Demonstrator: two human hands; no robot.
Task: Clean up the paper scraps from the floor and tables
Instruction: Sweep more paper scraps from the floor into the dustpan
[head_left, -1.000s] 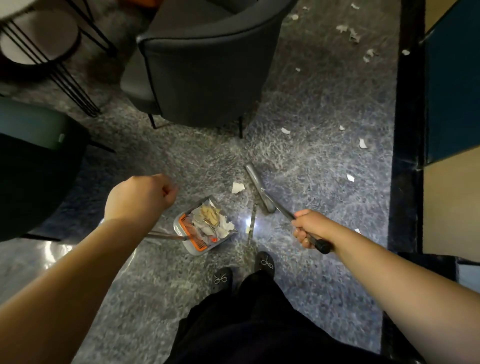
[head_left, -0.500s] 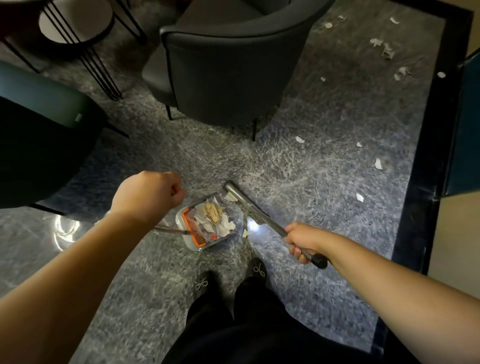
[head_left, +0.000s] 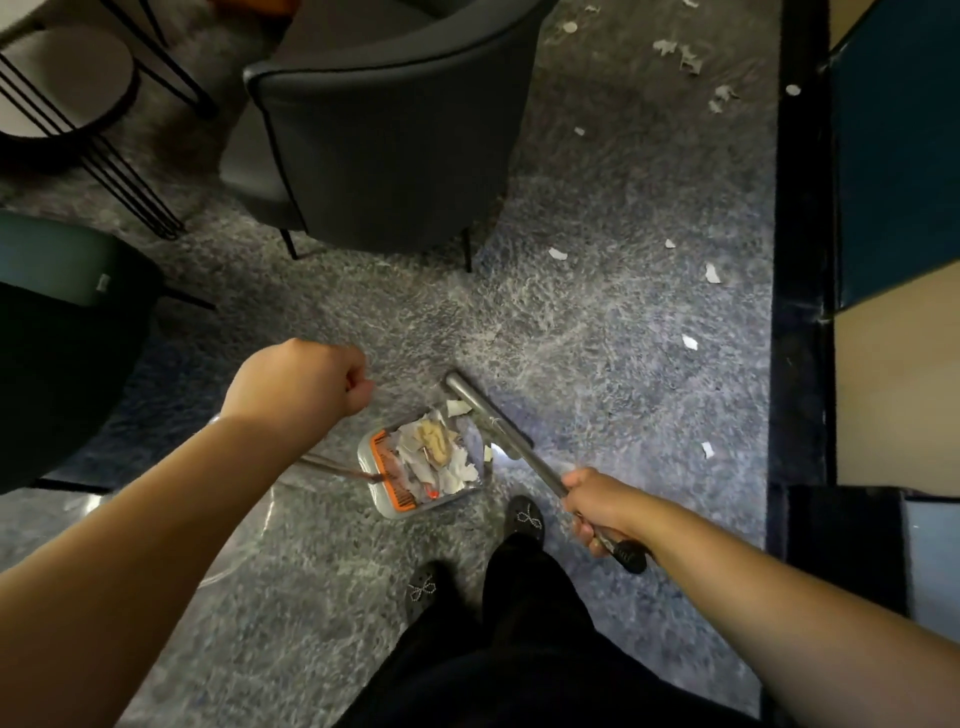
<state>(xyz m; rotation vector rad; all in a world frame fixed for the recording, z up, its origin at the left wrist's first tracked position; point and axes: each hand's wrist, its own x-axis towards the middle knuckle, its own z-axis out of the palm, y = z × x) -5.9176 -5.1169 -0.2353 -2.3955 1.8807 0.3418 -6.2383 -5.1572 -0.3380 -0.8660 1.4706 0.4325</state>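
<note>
Head view, looking down at a grey marbled floor (head_left: 597, 332), takes the dustpan (head_left: 423, 462) as its landmark. It sits on the floor just ahead of the person's dark shoes (head_left: 524, 517), heaped with white and tan paper scraps (head_left: 441, 452), an orange comb strip along its near-left edge. Left of the dustpan, the left hand (head_left: 298, 382) is clenched into a fist above a thin handle (head_left: 332, 465) that runs up from the pan's left side; whether the fingers actually close on that handle cannot be told. Right of the dustpan, the right hand (head_left: 597, 506) grasps the metal shaft of a broom (head_left: 498, 426), fingers wrapped just above its black end cap, and the broom head lies against the pan's far-right edge. One scrap (head_left: 458, 408) lies touching the broom head at the pan's far corner. More loose scraps (head_left: 690, 342) are scattered on the floor to the right of the dustpan and further beyond it. Beyond the dustpan stands a dark grey armchair (head_left: 389, 145); far left of it, a round side table (head_left: 67, 78) on black wire legs.
</note>
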